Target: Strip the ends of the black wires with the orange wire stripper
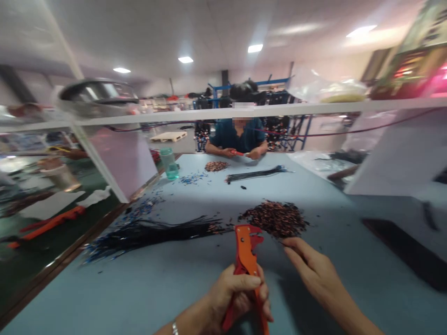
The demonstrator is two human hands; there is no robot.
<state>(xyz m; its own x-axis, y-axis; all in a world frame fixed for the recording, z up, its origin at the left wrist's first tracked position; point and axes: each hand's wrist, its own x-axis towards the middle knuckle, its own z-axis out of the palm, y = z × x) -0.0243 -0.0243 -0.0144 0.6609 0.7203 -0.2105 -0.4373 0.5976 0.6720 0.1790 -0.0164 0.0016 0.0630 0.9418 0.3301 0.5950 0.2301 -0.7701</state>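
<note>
An orange and red wire stripper (247, 251) stands upright in my left hand (240, 291), whose fingers wrap round its handles. Its jaws point away from me. To the right, my right hand (310, 265) reaches to the near edge of a pile of small copper-coloured and black pieces (275, 217). Thumb and forefinger are pinched together there; whatever they hold is too small to make out. Left of the stripper's head lies a bundle of black wires (157, 235), with blue and silver ends at the left and copper-coloured ends at the right.
Across the blue-grey table (167, 293) sits a co-worker (239, 135) holding a red tool. Nearby lie a smaller wire bundle (256, 173), another copper-coloured pile (216, 166) and scattered blue bits (192, 178). A green bottle (169, 164) stands left, a black strip (405, 251) right. A white shelf (195, 115) spans above.
</note>
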